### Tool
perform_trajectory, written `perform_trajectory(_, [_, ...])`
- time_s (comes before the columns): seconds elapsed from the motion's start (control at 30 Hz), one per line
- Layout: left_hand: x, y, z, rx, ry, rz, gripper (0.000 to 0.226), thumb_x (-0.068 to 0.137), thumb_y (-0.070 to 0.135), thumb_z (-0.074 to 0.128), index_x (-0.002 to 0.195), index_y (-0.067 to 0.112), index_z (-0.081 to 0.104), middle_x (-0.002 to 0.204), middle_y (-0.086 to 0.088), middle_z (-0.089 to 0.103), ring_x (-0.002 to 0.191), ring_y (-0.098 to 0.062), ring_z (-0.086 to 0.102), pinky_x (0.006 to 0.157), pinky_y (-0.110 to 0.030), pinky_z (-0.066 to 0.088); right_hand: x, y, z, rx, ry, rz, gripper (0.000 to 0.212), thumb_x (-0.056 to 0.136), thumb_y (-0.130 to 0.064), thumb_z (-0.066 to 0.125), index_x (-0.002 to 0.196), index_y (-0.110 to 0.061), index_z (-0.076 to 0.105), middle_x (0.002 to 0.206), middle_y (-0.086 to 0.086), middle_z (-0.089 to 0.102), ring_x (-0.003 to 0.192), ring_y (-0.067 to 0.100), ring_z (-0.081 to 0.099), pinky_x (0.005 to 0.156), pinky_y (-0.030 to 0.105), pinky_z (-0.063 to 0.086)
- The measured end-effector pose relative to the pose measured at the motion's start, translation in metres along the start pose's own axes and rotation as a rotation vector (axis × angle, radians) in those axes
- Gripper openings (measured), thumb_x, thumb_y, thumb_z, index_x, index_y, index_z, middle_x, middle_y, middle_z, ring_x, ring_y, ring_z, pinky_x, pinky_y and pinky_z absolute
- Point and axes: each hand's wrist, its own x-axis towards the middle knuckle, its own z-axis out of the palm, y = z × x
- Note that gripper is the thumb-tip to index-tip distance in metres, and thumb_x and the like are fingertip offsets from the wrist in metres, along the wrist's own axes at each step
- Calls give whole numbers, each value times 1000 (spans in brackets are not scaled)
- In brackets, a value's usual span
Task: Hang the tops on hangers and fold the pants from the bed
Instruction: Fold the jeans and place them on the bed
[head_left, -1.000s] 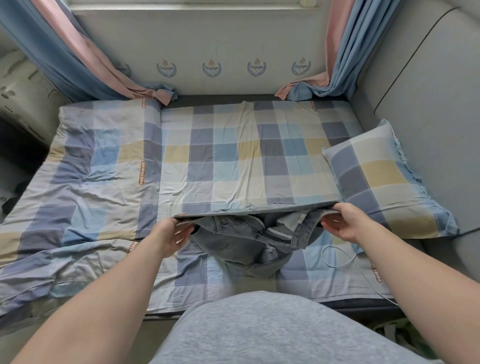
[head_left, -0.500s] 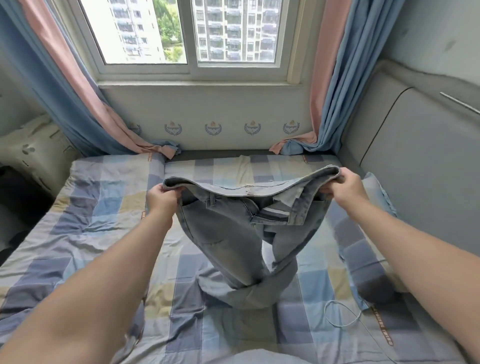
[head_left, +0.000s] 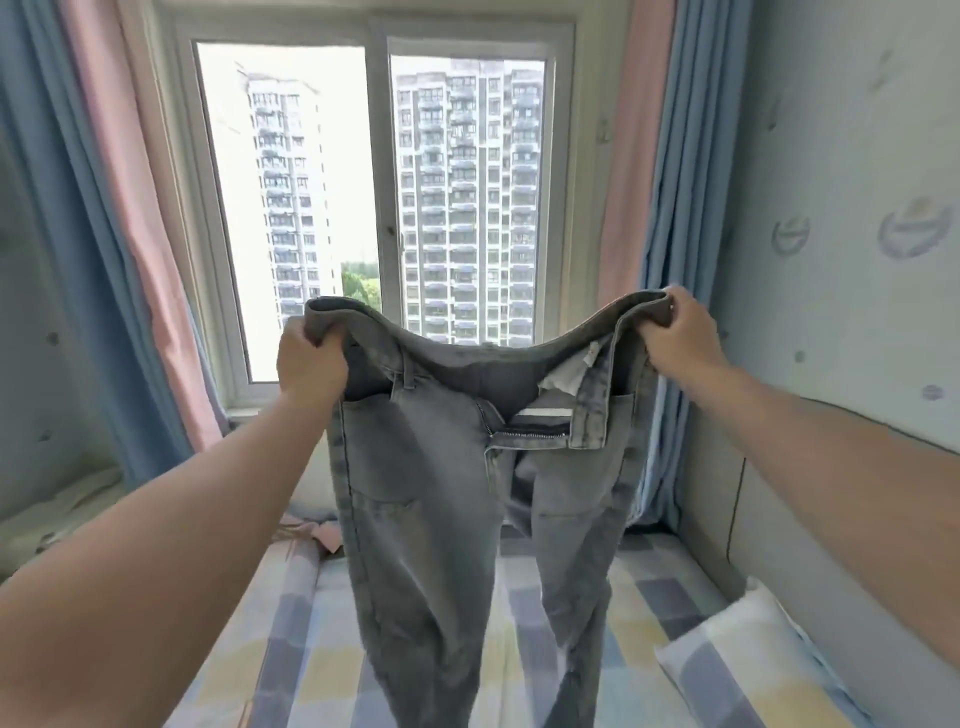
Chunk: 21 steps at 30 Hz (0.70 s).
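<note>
A pair of grey jeans (head_left: 415, 493) hangs in the air in front of the window, above the bed (head_left: 291, 654). My left hand (head_left: 310, 358) grips the left end of the waistband. My right hand (head_left: 680, 332) grips the right end. The waistband is stretched between both hands, the fly is open and both legs hang down to below the frame's lower edge. No tops or hangers are in view.
A checked pillow (head_left: 748, 654) lies at the right on the bed, beside the padded grey headboard (head_left: 727, 519). Blue and pink curtains (head_left: 130, 260) flank the window (head_left: 384, 197). A wall stands close on the right.
Both hands have lifted the jeans from the bed up to window height. The legs have come off the sheet and hang straight. My view has tilted upward.
</note>
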Motion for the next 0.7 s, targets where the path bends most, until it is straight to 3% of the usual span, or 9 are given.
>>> perform_trajectory(0.1, [23,33,3,6,35,60,17,99,26,51,109,13,48,97,-8,57,93,-31,59,77,-41,48,29,-32,-5,39,-17,-36,7,93,-12,59,97,-19,58,83,-8,59,75,8,54,59,20,41])
perform_trajectory(0.2, [42,53,-1,-8,84,56,19,100,26,50,114,14,46,100,-8,57,93,-33,59,83,-45,50,51,-55,-11,127,-28,22,12,92,-12,62,100,-19,57,85,-6,59,72,6,54,45,7,39])
perform_trajectory(0.27, [53,61,-7,0,110,47,17,101,27,49,112,16,44,100,-6,56,92,-32,56,80,-42,46,63,-65,-16,176,-34,75,14,90,-11,65,102,-15,59,85,-1,61,70,11,58,47,15,45])
perform_trajectory(0.43, [75,75,-17,60,102,124,14,101,27,52,109,16,47,101,-5,55,91,-29,53,79,-39,41,82,-81,-28,337,-110,262,27,82,-9,73,108,-4,69,96,15,72,88,31,71,76,38,61])
perform_trajectory(0.53, [79,78,-21,101,66,127,14,100,26,55,106,14,51,98,-6,56,92,-30,55,79,-38,42,85,-90,-32,376,-134,379,29,78,-3,75,106,1,67,93,20,71,82,35,71,70,41,61])
perform_trajectory(0.63, [82,79,-21,122,-6,-46,31,96,26,59,123,8,58,108,-11,61,105,-36,60,86,-40,49,85,-97,-29,320,-144,499,32,74,1,74,105,2,66,95,21,72,81,36,72,71,46,62])
perform_trajectory(0.7, [82,81,-18,162,-16,-243,40,95,20,58,131,1,54,118,-19,62,110,-39,62,87,-39,52,82,-102,-24,289,-172,580,20,79,1,70,99,3,66,100,18,72,77,32,70,77,46,61])
